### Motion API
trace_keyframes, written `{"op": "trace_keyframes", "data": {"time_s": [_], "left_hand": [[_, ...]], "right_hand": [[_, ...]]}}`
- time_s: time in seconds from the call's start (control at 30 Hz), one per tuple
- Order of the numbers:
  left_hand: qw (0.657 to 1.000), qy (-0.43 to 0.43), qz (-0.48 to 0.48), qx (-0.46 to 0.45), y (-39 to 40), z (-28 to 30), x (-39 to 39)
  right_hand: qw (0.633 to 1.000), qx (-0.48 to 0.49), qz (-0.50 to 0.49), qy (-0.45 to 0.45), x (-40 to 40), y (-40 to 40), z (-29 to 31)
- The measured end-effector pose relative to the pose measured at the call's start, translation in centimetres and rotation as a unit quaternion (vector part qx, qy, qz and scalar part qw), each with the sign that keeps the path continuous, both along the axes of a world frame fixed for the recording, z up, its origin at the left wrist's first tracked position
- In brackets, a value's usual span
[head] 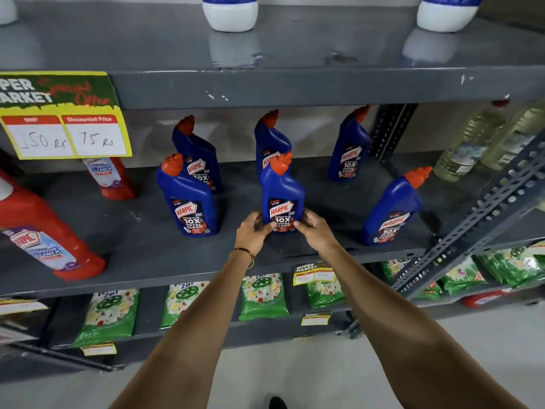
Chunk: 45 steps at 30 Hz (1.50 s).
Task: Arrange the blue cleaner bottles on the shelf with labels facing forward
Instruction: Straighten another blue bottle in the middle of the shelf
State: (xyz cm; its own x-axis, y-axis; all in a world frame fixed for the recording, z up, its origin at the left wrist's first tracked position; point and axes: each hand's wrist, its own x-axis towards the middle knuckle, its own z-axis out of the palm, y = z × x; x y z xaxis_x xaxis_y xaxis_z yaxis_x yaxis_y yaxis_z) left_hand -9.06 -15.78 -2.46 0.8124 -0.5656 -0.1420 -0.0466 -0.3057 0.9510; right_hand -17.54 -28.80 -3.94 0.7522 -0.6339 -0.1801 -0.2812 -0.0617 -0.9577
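Several blue cleaner bottles with orange caps stand on the grey middle shelf. The front middle bottle is upright with its label towards me. My left hand grips its lower left side and my right hand its lower right side. A front left bottle and a front right bottle also show their labels. Behind them stand a back left bottle, a back middle bottle partly hidden by the held one, and a back right bottle.
Red cleaner bottles stand at the left of the same shelf, oil bottles at the right. A yellow price sign hangs from the upper shelf, which holds white bottles. Green packets fill the lower shelf. A slanted metal brace crosses the right.
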Motion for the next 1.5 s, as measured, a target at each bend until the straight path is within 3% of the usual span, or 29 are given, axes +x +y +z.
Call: {"op": "trace_keyframes", "data": {"time_s": [1.17,1.37,1.5], "left_hand": [[0.999,-0.019,-0.006,0.028,4.0,0.2,-3.5],[0.998,-0.002,-0.028,0.056,6.1,0.1,-2.6],[0.998,0.0,-0.017,0.052,10.1,0.0,-0.5]], "right_hand": [[0.999,-0.029,0.03,0.03,-4.7,3.4,1.2],[0.993,-0.054,-0.046,0.092,-4.6,4.4,0.7],[0.976,-0.08,-0.171,0.11,-4.3,7.8,1.0]]}}
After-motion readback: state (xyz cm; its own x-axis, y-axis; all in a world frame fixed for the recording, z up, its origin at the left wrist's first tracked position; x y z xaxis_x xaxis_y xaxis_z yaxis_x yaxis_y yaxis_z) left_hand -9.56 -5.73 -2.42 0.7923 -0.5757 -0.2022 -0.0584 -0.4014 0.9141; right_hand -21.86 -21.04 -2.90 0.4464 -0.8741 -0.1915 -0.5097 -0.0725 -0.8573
